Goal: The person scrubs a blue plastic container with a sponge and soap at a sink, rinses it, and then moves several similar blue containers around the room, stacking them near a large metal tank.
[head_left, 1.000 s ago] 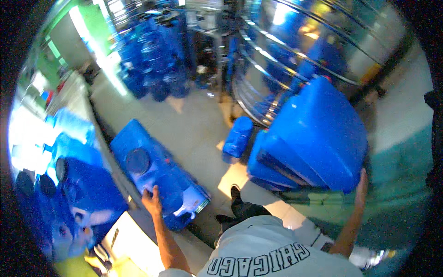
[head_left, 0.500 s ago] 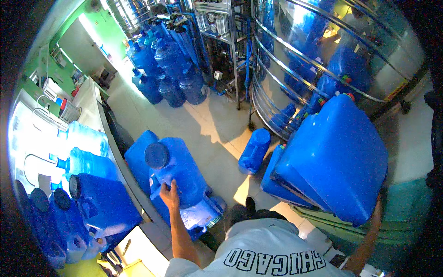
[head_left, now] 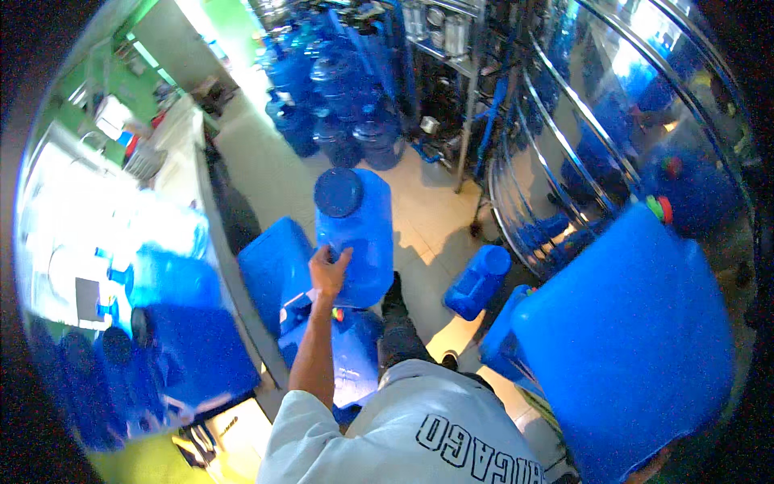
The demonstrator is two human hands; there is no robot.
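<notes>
My left hand (head_left: 329,272) is closed on the handle of a blue jerrycan (head_left: 367,230), which has a dark round screw cap. This jerrycan is held up over other blue containers (head_left: 330,355) on the floor, one of them with a small red and green tap. At the lower right, my right hand (head_left: 657,466) is against the near bottom edge of a large blue container (head_left: 629,331). That container is tilted, with a red and green tap (head_left: 661,210) at its far corner. The right hand's fingers are hidden behind it.
A small blue jug (head_left: 477,282) lies on the floor ahead, beside a shiny steel tank (head_left: 564,145). Round blue water bottles (head_left: 334,105) stand stacked at the back, next to a metal rack (head_left: 468,89). Along the left runs a counter (head_left: 211,234) with more blue jerrycans (head_left: 197,351).
My left hand has raised the jerrycan and moved it forward and right, away from the containers below. The large container at my right now sits closer and lower in view. The view has shifted.
</notes>
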